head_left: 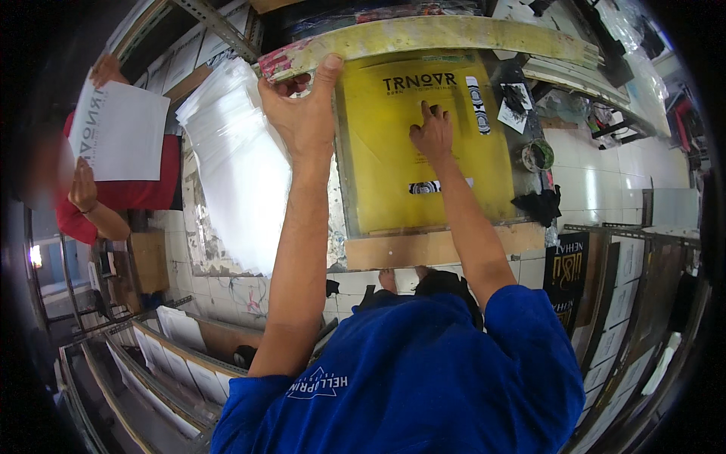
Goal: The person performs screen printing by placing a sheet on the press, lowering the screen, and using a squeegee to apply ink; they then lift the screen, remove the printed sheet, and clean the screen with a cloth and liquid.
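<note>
My left fingers [330,69] grip the left end of a long, paint-stained, pale-yellow bar [439,34], seemingly to steady it, while my right fingers [427,115], loosely spread and empty, touch or barely clear—can't tell—the flat, rectangular yellow panel [386,174] on the counter [337,208].

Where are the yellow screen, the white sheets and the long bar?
Yellow screen [389,155]: head view, on its bare yellow surface.
White sheets [238,163]: head view, mid-pile.
Long bar [439,33]: head view, middle of its length.

head: wide fisheye | from head height | facing down | near, above yellow screen [378,151]
</note>
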Available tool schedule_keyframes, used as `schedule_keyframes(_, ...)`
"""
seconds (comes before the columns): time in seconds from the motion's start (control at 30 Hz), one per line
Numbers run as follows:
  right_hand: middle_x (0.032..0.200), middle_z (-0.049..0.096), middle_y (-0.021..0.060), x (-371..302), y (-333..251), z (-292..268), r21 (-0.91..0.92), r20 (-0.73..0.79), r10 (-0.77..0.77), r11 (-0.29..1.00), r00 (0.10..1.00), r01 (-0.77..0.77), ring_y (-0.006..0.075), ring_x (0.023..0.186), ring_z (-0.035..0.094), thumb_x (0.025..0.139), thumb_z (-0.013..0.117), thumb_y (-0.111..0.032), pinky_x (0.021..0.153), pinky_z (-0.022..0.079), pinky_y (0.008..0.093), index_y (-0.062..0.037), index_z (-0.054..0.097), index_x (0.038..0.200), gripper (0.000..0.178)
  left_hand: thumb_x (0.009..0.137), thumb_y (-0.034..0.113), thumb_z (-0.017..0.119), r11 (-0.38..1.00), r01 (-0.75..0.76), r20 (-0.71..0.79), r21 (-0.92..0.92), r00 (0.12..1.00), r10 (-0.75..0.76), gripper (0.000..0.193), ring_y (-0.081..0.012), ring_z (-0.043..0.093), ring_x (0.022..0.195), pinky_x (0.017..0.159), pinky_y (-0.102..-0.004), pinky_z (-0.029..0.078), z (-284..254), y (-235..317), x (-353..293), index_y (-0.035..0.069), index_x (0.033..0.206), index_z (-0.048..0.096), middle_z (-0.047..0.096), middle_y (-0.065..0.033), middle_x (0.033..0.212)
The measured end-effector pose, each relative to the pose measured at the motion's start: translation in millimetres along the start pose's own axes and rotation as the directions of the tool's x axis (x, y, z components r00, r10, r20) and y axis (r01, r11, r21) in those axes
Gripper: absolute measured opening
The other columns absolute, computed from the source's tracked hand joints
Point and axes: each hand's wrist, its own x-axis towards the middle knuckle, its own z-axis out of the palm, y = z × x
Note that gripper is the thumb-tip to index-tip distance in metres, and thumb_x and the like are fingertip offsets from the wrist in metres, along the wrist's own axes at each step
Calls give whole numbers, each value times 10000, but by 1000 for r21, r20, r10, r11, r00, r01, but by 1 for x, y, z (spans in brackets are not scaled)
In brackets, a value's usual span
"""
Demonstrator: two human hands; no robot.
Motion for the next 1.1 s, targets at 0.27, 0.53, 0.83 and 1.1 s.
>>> schedule_keyframes(0.27, 1109, 605, 204, 5, -4, 10, -124, 41, -95, 987, 995, 99, 399, 976, 545, 761, 622, -192, 886, 470, 458, -25, 607, 1319, 583, 728, 430, 903, 1000, -17, -15, 3, 1000, 17, 755, -168, 532, 925, 859, -311, 460, -2, 1, 3, -51, 1165, 520, 601, -83, 987)
schedule_keyframes(0.53, 1101, 578, 194, 6, 1, 10, -85, 13, -112, 990, 994, 112, 381, 942, 537, 777, 620, -208, 868, 460, 466, -14, 631, 1258, 518, 730, 421, 904, 1000, -10, -29, 0, 1000, 10, 750, -172, 536, 932, 871, -325, 460, 1, 2, 3, -54, 1164, 518, 601, -92, 984)
schedule_keyframes(0.83, 1081, 608, 199, 14, -4, 4, -65, 104, -135, 988, 985, 143, 396, 973, 595, 777, 638, -173, 826, 535, 465, 13, 665, 1192, 455, 735, 401, 904, 999, -22, -46, -46, 999, 20, 744, -176, 536, 948, 883, -329, 455, 3, 2, 4, -56, 1180, 519, 611, -100, 1020)
schedule_keyframes(1.1, 1182, 586, 232, 48, 43, 7, 29, 94, -282, 959, 955, 280, 378, 1111, 577, 764, 628, -181, 969, 499, 446, -155, 673, 1263, 502, 732, 398, 904, 1000, 3, -28, -24, 1000, -3, 744, -174, 535, 945, 893, -329, 457, 3, 4, 5, -52, 1184, 520, 613, -92, 1021)
